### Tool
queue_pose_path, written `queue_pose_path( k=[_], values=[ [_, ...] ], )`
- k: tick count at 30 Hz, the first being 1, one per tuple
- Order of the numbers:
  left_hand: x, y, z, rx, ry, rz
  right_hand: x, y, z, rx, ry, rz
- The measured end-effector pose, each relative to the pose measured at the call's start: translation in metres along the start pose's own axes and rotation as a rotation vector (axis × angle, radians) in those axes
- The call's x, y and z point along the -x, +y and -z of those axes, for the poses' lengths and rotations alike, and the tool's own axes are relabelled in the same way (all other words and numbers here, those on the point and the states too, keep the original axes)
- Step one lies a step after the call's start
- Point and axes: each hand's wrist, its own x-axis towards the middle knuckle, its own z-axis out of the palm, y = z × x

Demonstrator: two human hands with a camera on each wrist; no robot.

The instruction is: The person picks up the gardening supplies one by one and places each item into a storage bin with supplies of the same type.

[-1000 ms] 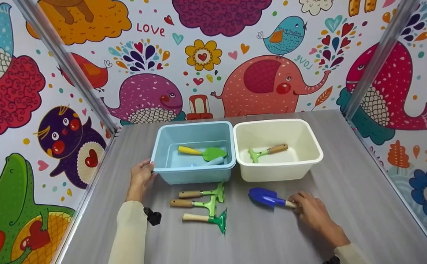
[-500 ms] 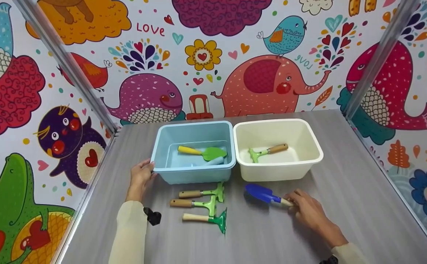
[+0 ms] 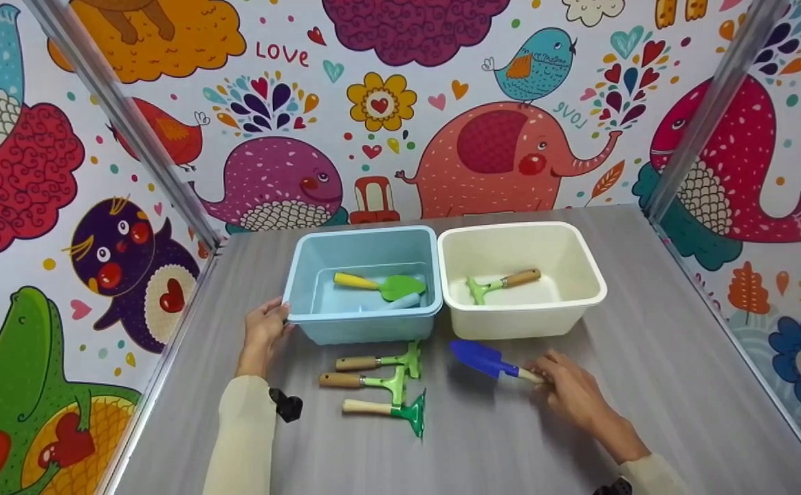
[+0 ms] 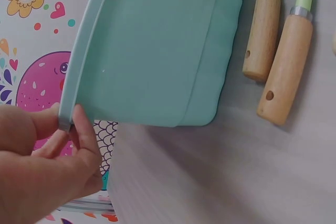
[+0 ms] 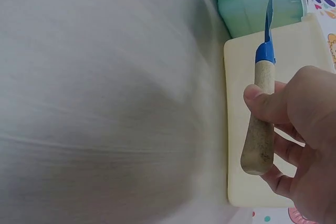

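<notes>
My right hand [image 3: 572, 392] grips the pale wooden handle of a blue trowel [image 3: 477, 358], whose blade points left just in front of the cream bin [image 3: 520, 323]. In the right wrist view the thumb and fingers wrap the handle [image 5: 258, 140], and the trowel is off the table. My left hand [image 3: 262, 337] pinches the rim of the light blue bin [image 3: 366, 330] at its near left corner; the left wrist view shows thumb and fingers on either side of that rim [image 4: 71, 93]. Inside the blue bin lie a green trowel with a yellow handle [image 3: 400, 287] and a light blue tool [image 3: 402, 302].
A green rake with a wooden handle [image 3: 520, 278] lies in the cream bin. In front of the blue bin are two light green tools [image 3: 366, 363] [image 3: 352, 381] and a dark green rake [image 3: 410, 414]. Patterned walls [image 3: 372, 151] enclose the grey table [image 3: 483, 447].
My right hand has lifted the blue trowel from the table and moved it left and slightly away from me. The left hand stays on the blue bin's rim.
</notes>
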Motion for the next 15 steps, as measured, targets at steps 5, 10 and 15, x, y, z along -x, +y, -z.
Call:
queue_pose_path(
  k=[5, 10, 15],
  values=[
    [0.0, 0.001, -0.001, 0.005, 0.01, 0.002, -0.002, -0.006, 0.005, -0.008, -0.015, -0.008],
    [-0.001, 0.001, -0.002, -0.002, 0.02, 0.007, -0.006, -0.011, 0.008, -0.017, -0.027, -0.004],
    [-0.001, 0.0, -0.001, -0.009, 0.022, -0.005, -0.011, -0.017, 0.01, -0.031, -0.014, 0.036]
  ],
)
